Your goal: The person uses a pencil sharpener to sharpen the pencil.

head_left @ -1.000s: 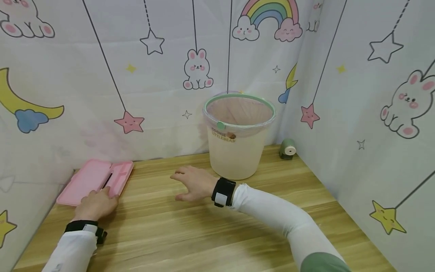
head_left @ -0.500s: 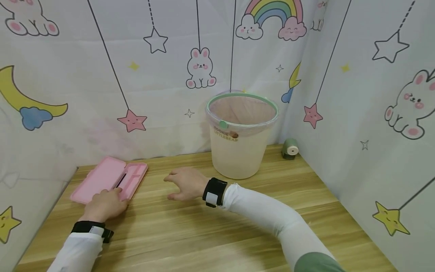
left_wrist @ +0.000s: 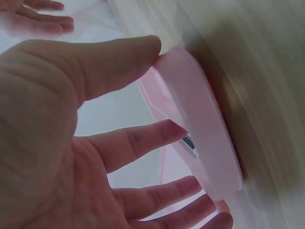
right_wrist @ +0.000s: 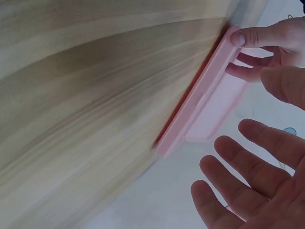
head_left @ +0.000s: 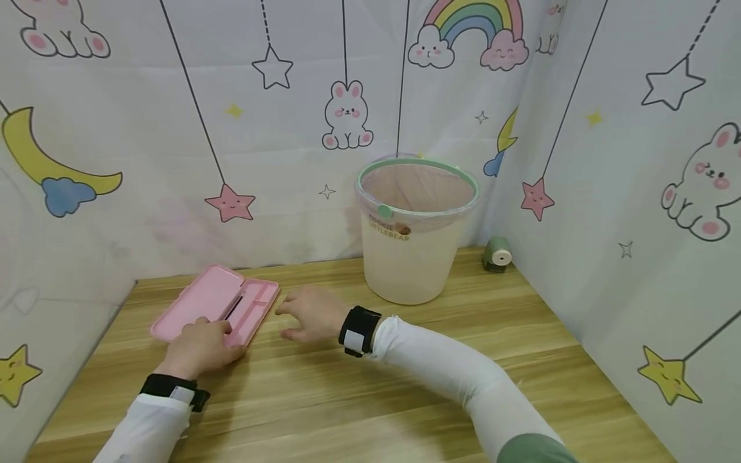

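Pencil case (head_left: 217, 302), open, is gripped by the left hand (head_left: 199, 347); right hand (head_left: 309, 313) hovers spread.

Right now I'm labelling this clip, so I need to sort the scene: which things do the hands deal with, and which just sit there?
In hand:
- open pink pencil case, gripped at its near edge by the left hand
- dark pen lying inside it
- right hand, fingers spread, beside the case

Lying about:
- lined waste bin
- green pencil sharpener
- wooden table
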Action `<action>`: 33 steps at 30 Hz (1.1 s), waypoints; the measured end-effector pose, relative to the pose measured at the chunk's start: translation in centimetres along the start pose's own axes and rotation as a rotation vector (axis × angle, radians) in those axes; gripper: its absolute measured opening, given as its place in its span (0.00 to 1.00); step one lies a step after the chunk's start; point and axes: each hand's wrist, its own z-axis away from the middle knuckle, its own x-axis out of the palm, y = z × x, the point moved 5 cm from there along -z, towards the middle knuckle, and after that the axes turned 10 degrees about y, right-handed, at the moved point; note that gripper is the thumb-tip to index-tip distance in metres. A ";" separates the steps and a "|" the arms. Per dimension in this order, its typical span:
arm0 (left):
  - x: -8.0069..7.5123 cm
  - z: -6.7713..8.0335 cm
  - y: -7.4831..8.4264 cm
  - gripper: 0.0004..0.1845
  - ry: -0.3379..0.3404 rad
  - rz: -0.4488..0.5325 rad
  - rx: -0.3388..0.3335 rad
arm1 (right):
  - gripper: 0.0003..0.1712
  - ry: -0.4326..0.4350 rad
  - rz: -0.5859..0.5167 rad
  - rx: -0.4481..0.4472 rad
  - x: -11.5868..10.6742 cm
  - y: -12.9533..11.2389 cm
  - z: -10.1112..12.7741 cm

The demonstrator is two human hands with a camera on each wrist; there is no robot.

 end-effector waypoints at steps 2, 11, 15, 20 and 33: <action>0.0 0.1 0.8 0.36 0.021 0.010 0.028 | 0.27 0.010 -0.015 0.000 0.4 0.1 -0.1; -0.3 0.5 2.2 0.35 0.058 0.045 0.105 | 0.18 0.013 -0.001 0.037 1.4 0.6 -1.2; 0.0 0.6 2.6 0.39 0.048 0.061 0.141 | 0.17 0.002 0.008 0.045 2.0 0.7 -1.7; 0.0 0.7 3.3 0.41 0.070 0.075 0.184 | 0.16 -0.011 0.068 0.066 3.0 0.8 -1.7; 0.4 1.6 4.4 0.40 0.009 0.182 0.207 | 0.13 -0.069 0.143 0.061 5.1 1.4 -1.3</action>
